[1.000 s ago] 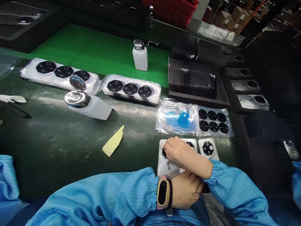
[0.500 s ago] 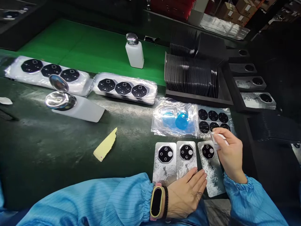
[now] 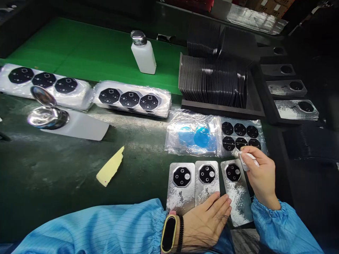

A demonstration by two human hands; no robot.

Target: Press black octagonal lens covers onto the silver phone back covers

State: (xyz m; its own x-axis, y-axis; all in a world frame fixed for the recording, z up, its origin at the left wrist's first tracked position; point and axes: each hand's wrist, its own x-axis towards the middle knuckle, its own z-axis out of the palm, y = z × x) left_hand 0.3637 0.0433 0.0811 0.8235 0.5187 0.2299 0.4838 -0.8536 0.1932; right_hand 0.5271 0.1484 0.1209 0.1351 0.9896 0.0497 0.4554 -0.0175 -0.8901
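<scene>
Three silver phone back panels with black octagonal camera patches lie side by side at the table's near edge: a left panel [image 3: 180,188], a middle panel [image 3: 207,173] and a tilted right panel [image 3: 239,201]. Flat and with fingers stretched, my left hand [image 3: 208,222] rests over the lower middle panel, its fingertips reaching the right panel's edge. Pinched in my right hand [image 3: 261,173] is a white wiping cloth [image 3: 249,161], held at the top right corner of the right panel, beside its camera patch. The lower part of the middle panel is hidden under my left hand.
Beyond the panels lie a clear bag with blue film [image 3: 193,135] and a sheet of black stickers [image 3: 239,130]. A black rack [image 3: 212,81] stands behind them. White pump bottles, one upright [image 3: 144,58] and one lying [image 3: 76,125], and yellow paper [image 3: 110,166] are leftward.
The camera view has shifted slightly, so most things sit lower or farther left. My right hand keeps the cloth by the right panel's top corner; my left hand stays flat.
</scene>
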